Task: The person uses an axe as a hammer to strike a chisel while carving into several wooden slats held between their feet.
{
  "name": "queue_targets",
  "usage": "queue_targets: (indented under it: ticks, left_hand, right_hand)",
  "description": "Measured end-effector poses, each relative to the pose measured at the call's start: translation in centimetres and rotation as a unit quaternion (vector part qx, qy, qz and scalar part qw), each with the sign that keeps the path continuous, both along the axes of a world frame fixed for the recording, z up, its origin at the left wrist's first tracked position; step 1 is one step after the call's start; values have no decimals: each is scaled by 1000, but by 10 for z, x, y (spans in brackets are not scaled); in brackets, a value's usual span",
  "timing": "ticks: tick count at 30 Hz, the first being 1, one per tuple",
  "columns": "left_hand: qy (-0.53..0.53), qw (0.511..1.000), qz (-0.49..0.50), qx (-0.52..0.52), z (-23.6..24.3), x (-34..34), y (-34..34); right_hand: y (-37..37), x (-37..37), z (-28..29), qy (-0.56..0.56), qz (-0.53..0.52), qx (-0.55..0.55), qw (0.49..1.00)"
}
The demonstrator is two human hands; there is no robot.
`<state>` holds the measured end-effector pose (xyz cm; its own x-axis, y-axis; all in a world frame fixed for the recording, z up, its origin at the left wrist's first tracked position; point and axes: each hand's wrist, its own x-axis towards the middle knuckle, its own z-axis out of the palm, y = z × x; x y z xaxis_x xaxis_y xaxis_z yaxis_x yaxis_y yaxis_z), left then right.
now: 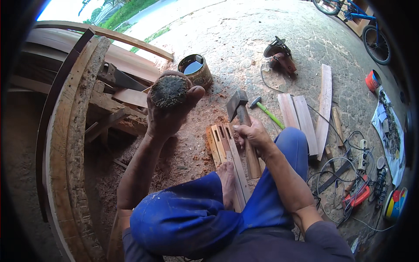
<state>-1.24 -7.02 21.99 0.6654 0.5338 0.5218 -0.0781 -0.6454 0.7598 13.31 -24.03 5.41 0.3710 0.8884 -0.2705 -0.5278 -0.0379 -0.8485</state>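
Left hand [168,114] raised, fingers cupped around a dark, round, bristly fibre clump [169,91], right hand [253,136] fisted on the wooden handle of a steel-headed hatchet [239,114], above slotted reddish wooden slats [224,146] pinned underfoot on sawdust-strewn ground [192,144], green-handled hammer [266,111] nearby.

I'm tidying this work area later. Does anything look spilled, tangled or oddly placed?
Yes. Reddish wood chips litter the ground around the slotted wooden pieces under the bare foot. Cables lie tangled by the red power tool. A circular saw lies tipped on the paving.
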Motion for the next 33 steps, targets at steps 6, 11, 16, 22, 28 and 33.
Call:
queue_targets:
  ticks: [6, 11, 16, 22, 28, 33]
  left_hand:
    - [113, 958, 54, 257, 106, -12, -30]
    - [79, 975, 42, 203, 117, 9, -38]
    - [47, 924, 49, 377, 122, 7, -42]
    - [-45, 989, 89, 112, 29, 13, 2]
    - [-84, 977, 128, -151, -50, 17, 45]
    - [-109, 973, 110, -169, -87, 28, 72]
  right_hand:
    - [27, 1, -13, 20, -23, -42, 999]
    - [29, 16, -32, 36, -83, -91, 992]
    - [42, -15, -11, 33, -32, -47, 998]
    - [2, -1, -2, -64, -10, -54, 996]
    - [-1, 8, -18, -72, -32, -93, 993]
    - [17, 11, -24, -58, -33, -102, 993]
